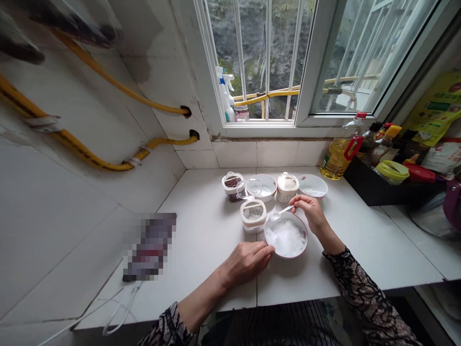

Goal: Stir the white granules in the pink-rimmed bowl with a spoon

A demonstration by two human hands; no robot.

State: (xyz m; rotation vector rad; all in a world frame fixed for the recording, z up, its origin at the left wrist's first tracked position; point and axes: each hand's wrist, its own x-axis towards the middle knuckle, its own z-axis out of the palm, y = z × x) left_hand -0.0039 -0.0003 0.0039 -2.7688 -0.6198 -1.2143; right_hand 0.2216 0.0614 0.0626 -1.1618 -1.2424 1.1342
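My right hand (308, 211) pinches the handle of a small white spoon (285, 210), whose scoop hangs above the left rear rim of a bowl. That white bowl (290, 256) has a reddish rim and holds a heap of white, grainy stuff (286, 236). At its left front edge, my left hand (250, 261) is closed with thumb and finger on the rim. Touching or just left of the bowl stands a square clear jar (254, 226) with a cream-coloured collar, its clear lid (252, 189) flipped up and white contents inside.
Behind stand a jar of dark red bits (232, 185), a bowl (262, 194), a jar of pale powder (287, 192) and another bowl (312, 186). An oil bottle (336, 154) and a black box (370, 192) of condiments are at right. A blurred dark object (151, 247) with a white cable lies left.
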